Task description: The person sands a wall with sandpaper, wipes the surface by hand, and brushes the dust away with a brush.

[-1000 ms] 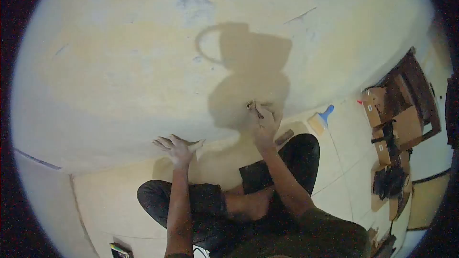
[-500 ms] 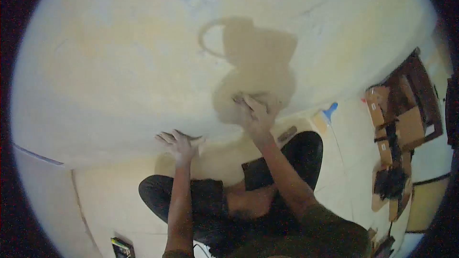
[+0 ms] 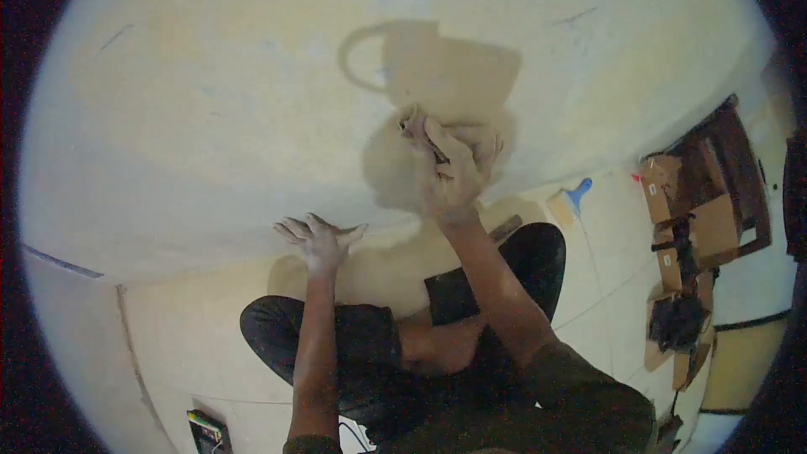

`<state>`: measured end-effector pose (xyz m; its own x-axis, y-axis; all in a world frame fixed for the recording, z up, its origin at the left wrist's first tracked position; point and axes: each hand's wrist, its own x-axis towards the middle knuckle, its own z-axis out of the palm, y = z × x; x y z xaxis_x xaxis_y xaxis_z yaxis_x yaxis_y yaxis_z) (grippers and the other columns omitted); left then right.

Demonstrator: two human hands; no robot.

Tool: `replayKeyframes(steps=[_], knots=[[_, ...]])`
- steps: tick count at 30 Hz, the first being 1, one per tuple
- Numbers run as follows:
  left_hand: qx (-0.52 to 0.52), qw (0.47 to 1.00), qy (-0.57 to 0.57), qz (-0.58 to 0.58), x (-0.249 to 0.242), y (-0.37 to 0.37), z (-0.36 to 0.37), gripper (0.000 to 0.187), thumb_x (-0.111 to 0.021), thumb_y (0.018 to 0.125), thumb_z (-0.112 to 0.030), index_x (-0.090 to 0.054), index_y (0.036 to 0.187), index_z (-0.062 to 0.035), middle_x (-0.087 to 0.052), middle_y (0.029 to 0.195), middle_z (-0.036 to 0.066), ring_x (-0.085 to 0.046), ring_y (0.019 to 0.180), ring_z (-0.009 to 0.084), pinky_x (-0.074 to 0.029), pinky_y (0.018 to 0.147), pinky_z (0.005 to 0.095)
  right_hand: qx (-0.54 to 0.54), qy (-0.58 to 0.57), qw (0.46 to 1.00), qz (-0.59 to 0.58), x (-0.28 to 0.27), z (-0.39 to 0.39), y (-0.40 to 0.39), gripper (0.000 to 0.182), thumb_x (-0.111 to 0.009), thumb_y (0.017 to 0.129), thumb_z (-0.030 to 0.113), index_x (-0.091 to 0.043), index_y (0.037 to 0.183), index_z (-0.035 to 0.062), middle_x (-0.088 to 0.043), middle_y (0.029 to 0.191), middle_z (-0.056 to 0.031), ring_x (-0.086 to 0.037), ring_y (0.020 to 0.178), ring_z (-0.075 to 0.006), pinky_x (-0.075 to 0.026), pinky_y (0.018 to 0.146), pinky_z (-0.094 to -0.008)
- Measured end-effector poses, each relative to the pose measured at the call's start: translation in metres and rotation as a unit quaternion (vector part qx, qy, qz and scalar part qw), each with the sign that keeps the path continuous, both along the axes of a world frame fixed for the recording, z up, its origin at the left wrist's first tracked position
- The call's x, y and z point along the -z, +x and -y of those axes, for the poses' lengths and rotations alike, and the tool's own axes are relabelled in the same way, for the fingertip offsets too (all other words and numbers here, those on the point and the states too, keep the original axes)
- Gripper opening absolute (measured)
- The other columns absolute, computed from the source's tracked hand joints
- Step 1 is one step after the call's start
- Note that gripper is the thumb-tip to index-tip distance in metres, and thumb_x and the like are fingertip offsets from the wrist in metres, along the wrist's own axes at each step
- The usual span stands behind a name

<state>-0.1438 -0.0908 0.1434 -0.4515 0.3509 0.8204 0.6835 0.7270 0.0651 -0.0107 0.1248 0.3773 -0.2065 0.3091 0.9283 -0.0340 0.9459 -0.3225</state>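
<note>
I sit cross-legged facing a pale yellow wall (image 3: 210, 92). My right hand (image 3: 450, 172) is raised against the wall and grips a small folded piece of sandpaper (image 3: 418, 133) pressed to the surface. My left hand (image 3: 319, 240) rests flat near the bottom of the wall with its fingers spread, holding nothing. A shadow of my head and arm falls on the wall just above my right hand.
A blue-handled brush (image 3: 569, 200) lies on the floor to the right, with a small dark block (image 3: 504, 228) near my knee. Cardboard boxes (image 3: 693, 219) and dark clutter stand at the far right. A small dark object (image 3: 204, 430) lies at the lower left.
My right hand has moved up the wall with the sandpaper. My left hand has stayed pressed near the wall's base.
</note>
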Motion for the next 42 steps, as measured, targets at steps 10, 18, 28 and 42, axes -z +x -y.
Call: replayKeyframes(steps=[10, 18, 28, 42], knots=[[-0.022, 0.985, -0.126, 0.117, 0.028, 0.007, 0.013, 0.131, -0.073, 0.059, -0.087, -0.042, 0.137, 0.0137, -0.019, 0.147, 0.051, -0.005, 0.138, 0.0747, -0.021, 0.103, 0.0851, 0.039, -0.007, 0.999, 0.011, 0.017, -0.002, 0.001, 0.028, -0.083, 0.079, 0.001, -0.073, 0.104, 0.0097, -0.067, 0.091, -0.0040, -0.059, 0.083, -0.0204, -0.040, 0.086, -0.0399], [-0.035, 0.992, -0.051, 0.113, -0.006, 0.008, -0.003, 0.126, -0.070, 0.063, -0.087, -0.046, 0.132, 0.0151, -0.025, 0.141, 0.056, -0.011, 0.137, 0.0748, -0.021, 0.105, 0.0844, 0.017, -0.009, 1.000, 0.016, 0.072, -0.020, 0.008, 0.024, -0.083, 0.080, 0.003, -0.072, 0.099, 0.0122, -0.064, 0.087, -0.0025, -0.057, 0.079, -0.0204, -0.039, 0.085, -0.0397], [-0.054, 0.989, -0.082, 0.107, -0.016, 0.012, -0.001, 0.122, -0.070, 0.060, -0.088, -0.053, 0.126, 0.0132, -0.039, 0.131, 0.056, -0.027, 0.128, 0.0775, -0.022, 0.107, 0.0818, -0.121, -0.091, 0.988, -0.027, 0.060, -0.013, 0.011, 0.022, -0.079, 0.085, -0.004, -0.071, 0.102, 0.0061, -0.058, 0.096, -0.0060, -0.055, 0.078, -0.0166, -0.048, 0.068, -0.0297], [-0.033, 0.998, -0.043, 0.021, 0.009, 0.008, -0.009, 0.115, -0.068, 0.060, -0.089, -0.058, 0.118, 0.0092, -0.037, 0.133, 0.056, -0.022, 0.134, 0.0750, -0.024, 0.107, 0.0809, -0.111, -0.061, 0.991, -0.031, 0.112, -0.022, 0.015, 0.029, -0.079, 0.083, -0.002, -0.071, 0.108, 0.0105, -0.065, 0.101, -0.0052, -0.063, 0.090, -0.0227, -0.053, 0.073, -0.0341]])
